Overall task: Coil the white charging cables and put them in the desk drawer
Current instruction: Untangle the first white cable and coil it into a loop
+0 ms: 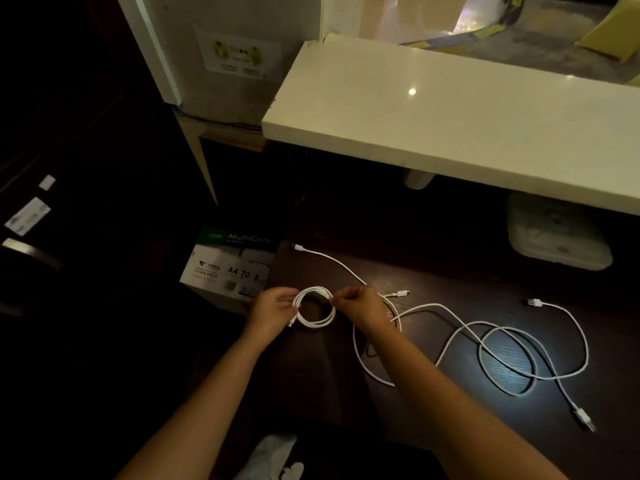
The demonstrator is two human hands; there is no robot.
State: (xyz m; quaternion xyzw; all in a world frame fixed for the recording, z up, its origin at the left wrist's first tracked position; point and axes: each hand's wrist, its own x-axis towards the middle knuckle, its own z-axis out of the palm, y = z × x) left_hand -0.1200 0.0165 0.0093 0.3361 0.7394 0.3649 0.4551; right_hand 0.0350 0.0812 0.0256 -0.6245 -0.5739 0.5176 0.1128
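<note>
Here the left hand point(273, 311) and the right hand point(360, 306) each pinch one side of a small coil point(315, 306) of white charging cable, held just above the dark table point(433, 282) near its left edge. The cable looks light, thin and limp, with a smooth jacket that would likely spring open if either pinch loosens, so the best hold is probably across all the loops at once, where the strands bunch together, not on one strand or on a plug. To the right, loose cables point(498, 355) sprawl over the table in overlapping loops; how many there are I cannot tell, but one strand runs far-left to a plug point(298, 248), another plug point(401, 293) lies just beside the right hand, and two more plugs lie further right. Those strands cross each other, so pulling one end may well drag or snag the rest. A pale shelf point(450, 133) overhangs the far side of the table, with a white box point(557, 233) tucked under it. Left of the table a carton of A4 paper point(228, 268) stands on the floor. A metal handle point(31, 252) shows at far left; whether that is the drawer I cannot tell.
</note>
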